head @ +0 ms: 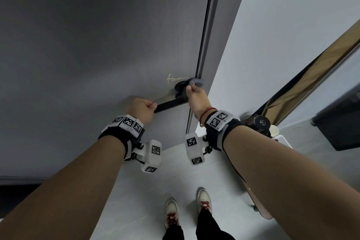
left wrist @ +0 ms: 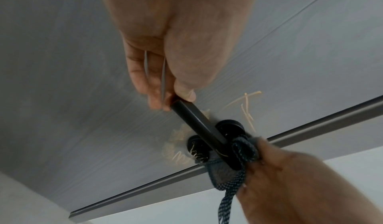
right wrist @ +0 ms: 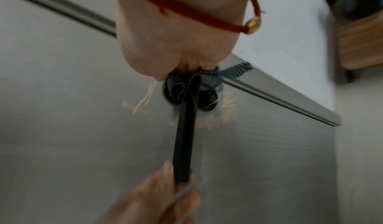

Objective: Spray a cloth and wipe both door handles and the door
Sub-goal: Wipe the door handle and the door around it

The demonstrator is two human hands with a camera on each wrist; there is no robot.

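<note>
A grey door (head: 97,45) carries a black lever handle (head: 169,105) near its right edge. My left hand (head: 143,110) grips the free end of the door handle (left wrist: 192,122), fingers curled round it. My right hand (head: 195,96) holds a blue-grey cloth (head: 196,82) bunched against the pivot end of the handle. In the left wrist view the cloth (left wrist: 242,148) wraps the handle's base beside two round black fittings (left wrist: 196,148). The right wrist view is blurred and shows the cloth (right wrist: 199,81) under my right hand (right wrist: 178,47). Pale scratches (head: 173,79) mark the door by the handle.
The door's dark edge (head: 206,25) runs up beside a pale wall (head: 272,35). A skateboard (head: 262,122) leans at the right, near a dark bin (head: 341,119). My feet in white shoes (head: 187,210) stand on the pale floor.
</note>
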